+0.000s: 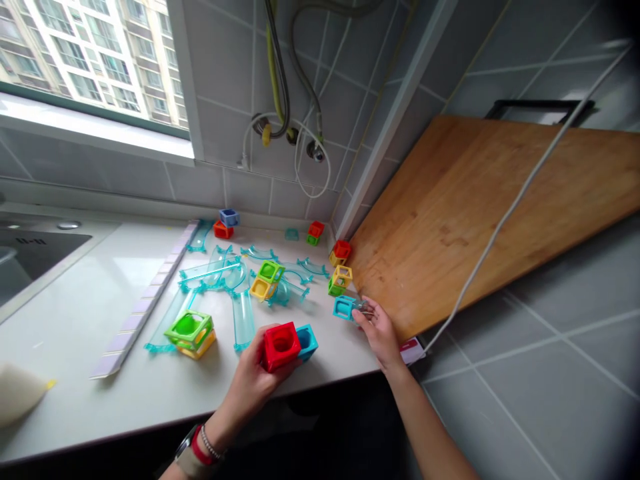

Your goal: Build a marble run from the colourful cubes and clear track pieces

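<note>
My left hand [257,367], wearing a watch and bracelets at the wrist, is closed around a hollow red toy cube block [283,347]. A blue cube block [307,343] sits against the red one's right side. At the right, my right hand [379,330] grips another blue cube block [344,308] with thumb and fingers; a greyish clear piece shows by the fingertips, too small to make out. Beyond it a yellow-and-green pair of blocks [341,280] stands stacked. Left of my left hand is a green block [189,328] on a yellow one.
Clear teal track pieces [243,319] lie over the white counter [100,280], around a green-and-yellow pair of blocks [267,280]. More block pairs stand along the back wall. A wooden board [475,213] leans at the right behind a white cable. A sink [45,247] is far left.
</note>
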`<act>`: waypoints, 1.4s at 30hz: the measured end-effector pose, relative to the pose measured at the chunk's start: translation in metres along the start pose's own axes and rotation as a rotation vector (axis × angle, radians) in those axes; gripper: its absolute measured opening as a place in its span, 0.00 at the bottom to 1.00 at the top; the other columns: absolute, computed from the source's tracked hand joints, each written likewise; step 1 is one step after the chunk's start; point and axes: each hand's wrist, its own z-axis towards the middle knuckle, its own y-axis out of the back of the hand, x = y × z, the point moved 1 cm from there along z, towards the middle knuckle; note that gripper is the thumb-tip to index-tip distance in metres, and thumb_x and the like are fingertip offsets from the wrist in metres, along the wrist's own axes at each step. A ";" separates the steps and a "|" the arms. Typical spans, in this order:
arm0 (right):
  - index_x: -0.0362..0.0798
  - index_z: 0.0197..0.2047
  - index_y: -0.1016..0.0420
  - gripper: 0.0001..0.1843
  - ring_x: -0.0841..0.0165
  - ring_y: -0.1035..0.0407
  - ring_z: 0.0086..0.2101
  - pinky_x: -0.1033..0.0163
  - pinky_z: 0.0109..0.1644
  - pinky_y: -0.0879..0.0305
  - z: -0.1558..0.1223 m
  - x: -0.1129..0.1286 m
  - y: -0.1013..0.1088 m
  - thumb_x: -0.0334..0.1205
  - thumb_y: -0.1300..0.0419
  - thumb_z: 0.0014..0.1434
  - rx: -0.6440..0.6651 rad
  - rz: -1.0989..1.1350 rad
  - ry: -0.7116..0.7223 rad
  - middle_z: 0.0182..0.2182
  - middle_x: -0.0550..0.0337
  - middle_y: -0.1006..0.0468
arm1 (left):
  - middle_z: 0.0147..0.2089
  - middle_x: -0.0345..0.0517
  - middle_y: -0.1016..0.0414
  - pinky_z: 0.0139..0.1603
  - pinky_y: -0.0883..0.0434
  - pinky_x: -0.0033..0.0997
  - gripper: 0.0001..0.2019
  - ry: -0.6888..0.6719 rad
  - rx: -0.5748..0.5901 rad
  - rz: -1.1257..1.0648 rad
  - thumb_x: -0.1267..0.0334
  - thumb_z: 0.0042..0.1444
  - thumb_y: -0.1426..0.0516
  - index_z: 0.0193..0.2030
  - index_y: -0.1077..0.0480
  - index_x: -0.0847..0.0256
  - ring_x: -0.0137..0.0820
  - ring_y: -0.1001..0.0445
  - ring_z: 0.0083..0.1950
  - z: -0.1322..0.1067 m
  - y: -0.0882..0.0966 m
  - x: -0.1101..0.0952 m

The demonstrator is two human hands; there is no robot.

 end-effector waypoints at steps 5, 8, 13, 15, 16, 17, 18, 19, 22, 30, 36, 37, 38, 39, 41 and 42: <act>0.48 0.62 0.27 0.37 0.54 0.26 0.51 0.46 0.61 0.33 0.031 0.032 0.013 0.53 0.28 0.52 0.076 -0.479 0.261 0.52 0.47 0.20 | 0.44 0.47 0.19 0.49 0.21 0.44 0.25 0.035 -0.008 -0.068 0.56 0.52 0.31 0.54 0.31 0.58 0.41 0.19 0.44 -0.001 -0.002 0.000; 0.50 0.60 0.24 0.31 0.52 0.26 0.52 0.44 0.62 0.34 0.042 0.045 0.015 0.48 0.29 0.53 0.149 -0.724 0.327 0.55 0.47 0.20 | 0.45 0.48 0.18 0.51 0.21 0.46 0.24 0.047 -0.043 -0.100 0.54 0.52 0.32 0.53 0.29 0.58 0.43 0.18 0.45 -0.002 -0.004 -0.002; 0.47 0.63 0.26 0.34 0.48 0.27 0.56 0.42 0.64 0.35 0.043 0.039 0.019 0.43 0.30 0.54 0.248 -0.922 0.304 0.56 0.43 0.21 | 0.45 0.48 0.17 0.48 0.21 0.42 0.25 0.045 -0.043 -0.093 0.52 0.51 0.31 0.52 0.28 0.59 0.42 0.18 0.43 0.000 -0.004 -0.001; 0.47 0.67 0.30 0.38 0.48 0.32 0.61 0.42 0.68 0.39 0.037 0.038 0.019 0.43 0.29 0.54 0.255 -0.912 0.340 0.61 0.43 0.26 | 0.45 0.48 0.17 0.47 0.21 0.41 0.25 0.037 -0.023 -0.091 0.53 0.51 0.30 0.53 0.28 0.59 0.42 0.18 0.43 0.001 -0.002 0.001; 0.49 0.69 0.32 0.40 0.48 0.36 0.64 0.42 0.70 0.42 0.032 0.039 0.017 0.43 0.29 0.54 0.247 -0.887 0.371 0.64 0.44 0.29 | 0.45 0.48 0.17 0.47 0.21 0.40 0.25 0.030 -0.009 -0.090 0.53 0.51 0.30 0.53 0.28 0.59 0.42 0.18 0.43 0.001 -0.001 0.003; 0.50 0.69 0.33 0.40 0.50 0.38 0.66 0.43 0.71 0.44 0.025 0.043 0.015 0.43 0.30 0.55 0.236 -0.852 0.408 0.66 0.45 0.32 | 0.45 0.47 0.17 0.47 0.21 0.39 0.25 0.024 0.006 -0.088 0.53 0.51 0.30 0.52 0.28 0.59 0.41 0.18 0.43 0.002 0.000 0.005; 0.51 0.69 0.33 0.38 0.52 0.40 0.67 0.44 0.72 0.45 0.016 0.048 0.011 0.43 0.31 0.57 0.226 -0.807 0.448 0.67 0.47 0.34 | 0.44 0.47 0.16 0.46 0.21 0.39 0.24 0.021 0.017 -0.088 0.53 0.51 0.30 0.52 0.28 0.59 0.41 0.18 0.42 0.002 0.000 0.006; 0.52 0.69 0.32 0.34 0.54 0.40 0.67 0.46 0.73 0.45 0.006 0.055 0.005 0.43 0.33 0.60 0.230 -0.755 0.486 0.67 0.48 0.34 | 0.44 0.47 0.16 0.46 0.21 0.38 0.23 0.020 0.025 -0.090 0.54 0.52 0.30 0.52 0.28 0.59 0.41 0.18 0.42 0.003 0.001 0.008; 0.55 0.68 0.31 0.30 0.57 0.34 0.63 0.50 0.70 0.40 -0.028 0.073 -0.019 0.44 0.35 0.64 0.442 -0.596 0.543 0.64 0.50 0.29 | 0.45 0.48 0.16 0.47 0.20 0.40 0.25 0.036 0.040 -0.105 0.53 0.51 0.30 0.52 0.28 0.59 0.43 0.17 0.45 0.004 0.003 0.013; 0.57 0.67 0.29 0.34 0.57 0.26 0.52 0.51 0.55 0.26 -0.054 0.055 -0.061 0.45 0.29 0.58 0.652 -0.357 0.411 0.55 0.52 0.23 | 0.50 0.53 0.17 0.45 0.18 0.43 0.29 0.098 0.090 -0.195 0.52 0.51 0.31 0.57 0.30 0.60 0.46 0.17 0.47 0.006 0.003 0.016; 0.56 0.57 0.21 0.26 0.59 0.27 0.50 0.58 0.46 0.22 -0.057 0.040 -0.060 0.46 0.28 0.55 0.536 -0.165 0.299 0.52 0.55 0.23 | 0.49 0.53 0.17 0.47 0.19 0.44 0.32 0.088 0.093 -0.129 0.53 0.49 0.30 0.58 0.32 0.61 0.46 0.17 0.47 0.009 0.001 0.019; 0.56 0.56 0.21 0.26 0.59 0.27 0.50 0.59 0.44 0.22 -0.058 0.039 -0.060 0.46 0.28 0.54 0.509 -0.153 0.283 0.52 0.54 0.24 | 0.50 0.53 0.18 0.48 0.20 0.45 0.32 0.075 0.099 -0.098 0.53 0.49 0.30 0.59 0.32 0.61 0.46 0.18 0.48 0.009 0.001 0.020; 0.56 0.56 0.21 0.25 0.58 0.27 0.50 0.59 0.44 0.22 -0.058 0.037 -0.059 0.46 0.27 0.54 0.481 -0.144 0.267 0.52 0.54 0.23 | 0.50 0.53 0.18 0.51 0.21 0.46 0.32 0.057 0.104 -0.064 0.53 0.49 0.30 0.59 0.32 0.61 0.46 0.18 0.49 0.009 0.000 0.021; 0.55 0.55 0.21 0.25 0.58 0.27 0.51 0.59 0.43 0.22 -0.058 0.035 -0.059 0.46 0.27 0.54 0.457 -0.134 0.251 0.53 0.54 0.23 | 0.51 0.53 0.18 0.53 0.22 0.46 0.32 0.038 0.111 -0.029 0.53 0.50 0.30 0.60 0.32 0.61 0.45 0.18 0.49 0.009 0.000 0.021; 0.54 0.55 0.22 0.26 0.57 0.27 0.51 0.58 0.43 0.22 -0.057 0.028 -0.060 0.47 0.27 0.53 0.422 -0.071 0.194 0.52 0.53 0.22 | 0.52 0.53 0.19 0.55 0.23 0.46 0.32 0.008 0.119 0.027 0.54 0.51 0.31 0.61 0.33 0.61 0.45 0.19 0.50 0.009 0.000 0.019; 0.53 0.55 0.23 0.27 0.57 0.26 0.50 0.57 0.43 0.22 -0.057 0.024 -0.062 0.49 0.27 0.54 0.412 -0.009 0.148 0.50 0.52 0.21 | 0.52 0.52 0.19 0.54 0.23 0.45 0.31 -0.004 0.116 0.045 0.54 0.52 0.32 0.61 0.32 0.60 0.44 0.19 0.50 0.009 0.001 0.018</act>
